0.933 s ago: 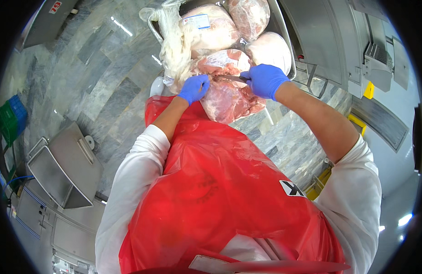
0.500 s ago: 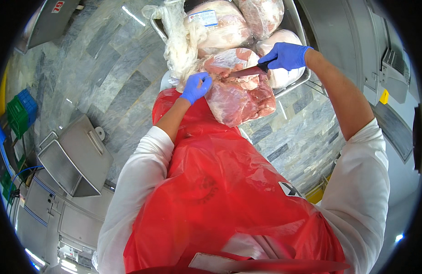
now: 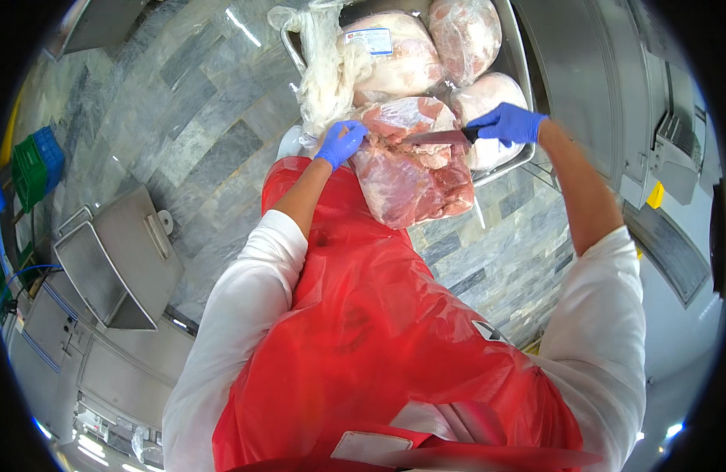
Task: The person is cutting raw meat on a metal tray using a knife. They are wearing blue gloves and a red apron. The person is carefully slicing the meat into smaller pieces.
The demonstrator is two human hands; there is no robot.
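Beside white-labelled wrapped packs (image 3: 394, 55), the left hand (image 3: 341, 142) pinches the meat (image 3: 410, 177); the right hand (image 3: 508, 124) grips a knife (image 3: 438, 138).

The blue-gloved right hand (image 3: 511, 124) now sits out to the right, its dark-handled knife (image 3: 442, 138) drawn across the top of the big raw red meat cut (image 3: 414, 169). The blue-gloved left hand (image 3: 341, 142) moves apart from it, gripping the meat's left edge.
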